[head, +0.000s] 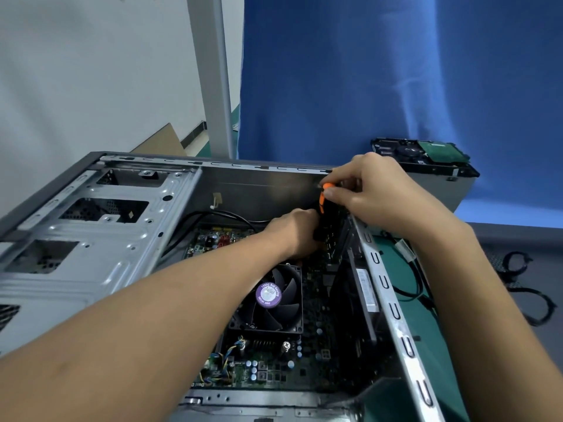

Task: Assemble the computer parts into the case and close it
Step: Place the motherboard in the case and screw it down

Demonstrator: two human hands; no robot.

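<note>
Big blue cloth backdrop (396,71) fills 12 to 2 o'clock. Below it the open grey steel computer case (91,239) lies on its side across the middle, with the dark green motherboard (274,367) at 6 o'clock and the black cooler fan with the purple sticker (268,296) just below centre. A black-framed hard drive with a green board (426,153) sits outside the case at 2 o'clock, so it's not fitted yet. The right hand (368,190) is clamped on the top of the orange-and-black screwdriver (321,205), just above centre by the case's far wall. The left hand (292,233) curls round its lower black part; the tip is hidden. My worry: push at an angle and the tip could slip off the screw and gouge the board, or the screw drops in among the components.
</note>
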